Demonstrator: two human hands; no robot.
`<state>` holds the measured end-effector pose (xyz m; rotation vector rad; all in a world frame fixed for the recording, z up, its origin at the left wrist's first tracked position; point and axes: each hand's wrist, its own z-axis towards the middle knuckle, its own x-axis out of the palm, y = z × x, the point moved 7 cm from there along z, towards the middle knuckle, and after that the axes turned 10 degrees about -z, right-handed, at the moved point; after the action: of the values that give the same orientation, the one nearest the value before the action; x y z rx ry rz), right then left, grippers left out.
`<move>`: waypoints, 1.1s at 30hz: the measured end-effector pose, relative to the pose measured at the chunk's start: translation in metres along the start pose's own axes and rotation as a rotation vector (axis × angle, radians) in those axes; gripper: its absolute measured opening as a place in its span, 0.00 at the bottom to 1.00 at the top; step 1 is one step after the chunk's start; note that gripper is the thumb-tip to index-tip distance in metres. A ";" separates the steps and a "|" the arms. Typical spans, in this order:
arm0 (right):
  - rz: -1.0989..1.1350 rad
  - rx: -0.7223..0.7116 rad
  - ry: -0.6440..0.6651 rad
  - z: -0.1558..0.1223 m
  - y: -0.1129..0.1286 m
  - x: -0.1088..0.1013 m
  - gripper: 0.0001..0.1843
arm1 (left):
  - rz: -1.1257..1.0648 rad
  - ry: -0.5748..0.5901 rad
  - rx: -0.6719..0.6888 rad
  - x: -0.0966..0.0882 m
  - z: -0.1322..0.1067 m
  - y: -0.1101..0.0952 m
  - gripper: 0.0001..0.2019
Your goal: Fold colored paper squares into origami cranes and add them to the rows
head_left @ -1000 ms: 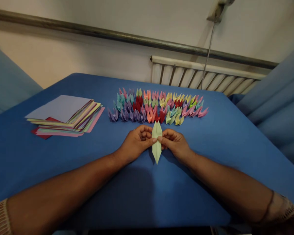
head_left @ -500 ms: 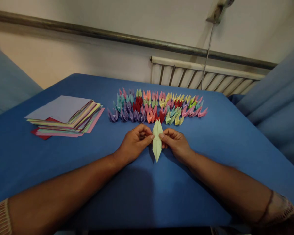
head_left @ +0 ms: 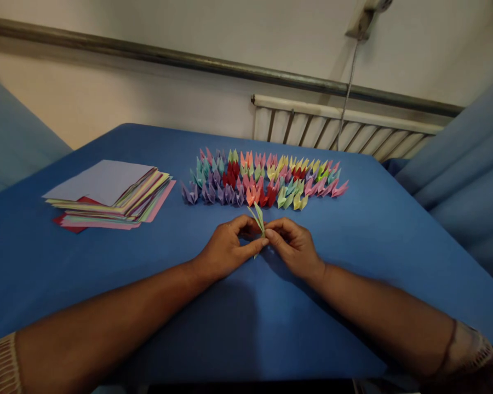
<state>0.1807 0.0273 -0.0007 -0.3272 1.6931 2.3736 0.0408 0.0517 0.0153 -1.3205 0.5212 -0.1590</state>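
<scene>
A pale green folded paper piece (head_left: 258,217) is pinched between both hands at the middle of the blue table (head_left: 353,241). It stands edge-on, with thin tips poking up above the fingers and a small point showing below. My left hand (head_left: 227,248) grips it from the left with thumb and fingers closed. My right hand (head_left: 292,244) grips it from the right, fingers closed too. Just beyond the hands stand rows of several small folded paper cranes (head_left: 263,178) in many colours.
A stack of coloured square paper sheets (head_left: 110,194) lies at the left of the table. A white railing (head_left: 337,123) and a wall run behind the table. Blue fabric (head_left: 464,164) hangs at the right and at the far left.
The green piece lay flat and broad, held by its sides. Now both hands have drawn together and collapsed it into a narrow edge-on shape, slightly nearer to me.
</scene>
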 end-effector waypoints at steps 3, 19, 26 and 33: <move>-0.154 -0.142 0.034 -0.004 0.015 -0.001 0.10 | 0.041 -0.002 0.010 -0.002 0.000 0.000 0.11; 0.079 0.032 -0.037 0.003 -0.010 0.003 0.10 | -0.373 0.007 -0.154 -0.001 0.005 0.010 0.07; 0.114 0.034 -0.045 0.003 -0.006 0.003 0.11 | -0.393 0.029 -0.127 -0.001 0.006 0.009 0.07; -0.168 -0.177 -0.111 -0.003 0.017 -0.006 0.07 | -0.478 0.057 -0.166 0.005 0.005 0.019 0.10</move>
<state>0.1819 0.0191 0.0152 -0.3441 1.3558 2.3735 0.0442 0.0593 -0.0034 -1.5907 0.2614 -0.5582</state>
